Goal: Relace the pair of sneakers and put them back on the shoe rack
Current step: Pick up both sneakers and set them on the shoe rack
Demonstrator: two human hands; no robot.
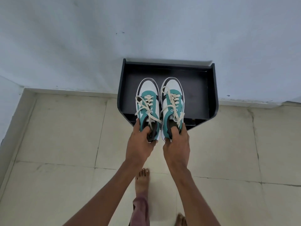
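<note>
Two teal-and-white sneakers, toes toward the wall [146,30], held side by side over the top shelf of the black shoe rack [215,88]. Left hand [141,141] closed on the heel of left sneaker [147,98], fingers tucked into the collar; right hand [176,142] same grip on heel of right sneaker [172,98], thumb inside the opening. Cream laces [172,99] threaded through the eyelets on both shoes, ends loose, untied, draped over the sides. Relacing looks done. Left: set the pair down on the rack and let go. Cannot tell whether soles already touch the shelf. Bare feet on tiled floor [57,136] below.
</note>
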